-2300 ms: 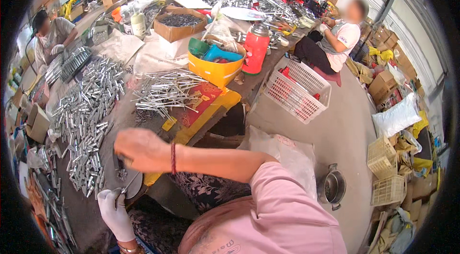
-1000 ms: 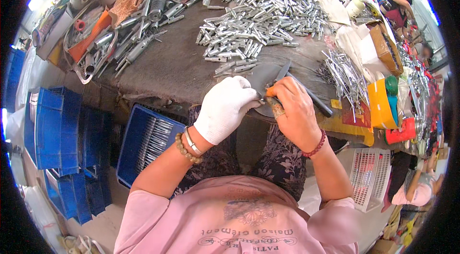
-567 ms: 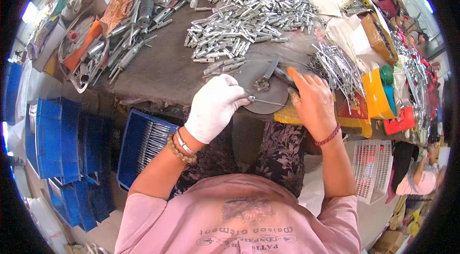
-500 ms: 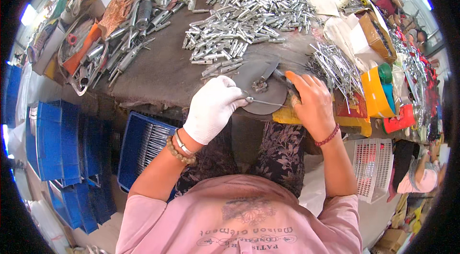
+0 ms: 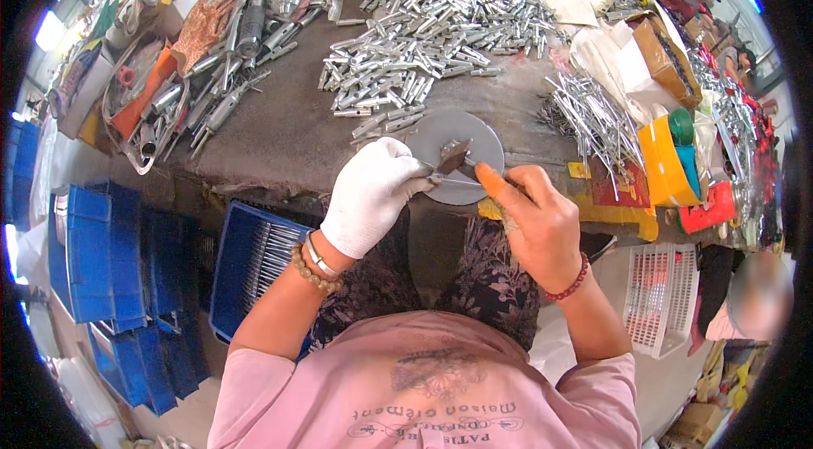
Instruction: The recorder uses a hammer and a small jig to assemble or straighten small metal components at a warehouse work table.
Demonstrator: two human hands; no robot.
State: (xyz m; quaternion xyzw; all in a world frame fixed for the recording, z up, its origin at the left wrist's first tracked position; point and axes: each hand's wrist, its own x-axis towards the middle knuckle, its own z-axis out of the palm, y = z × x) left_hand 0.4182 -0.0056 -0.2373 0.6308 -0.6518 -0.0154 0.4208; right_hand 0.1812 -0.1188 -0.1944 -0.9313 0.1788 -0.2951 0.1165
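Observation:
My left hand (image 5: 373, 195), in a white glove, is closed, pinching a thin metal rod (image 5: 461, 183) with its fingertips. The rod points right across the near part of a round grey metal disc (image 5: 483, 132) at the table's front edge. My right hand (image 5: 538, 225), bare apart from an orange covering on a finger, is wrapped round the handle of a hammer. The hammer's dark wedge-shaped head (image 5: 455, 158) is over the disc, close to my left fingertips. It partly hides a small metal fixture at the disc's middle; whether it touches the rod, I cannot tell.
A large heap of short metal tubes (image 5: 449, 17) covers the table's far middle. Thin rods (image 5: 593, 119) lie to the right, beside a yellow container (image 5: 665, 161). Tools and an orange glove (image 5: 203, 30) sit left. A blue bin (image 5: 229, 280) of rods stands below the table.
My right hand has moved left and turned, bringing the hammer head over the disc beside my left fingertips. My left hand still holds the rod in nearly the same place.

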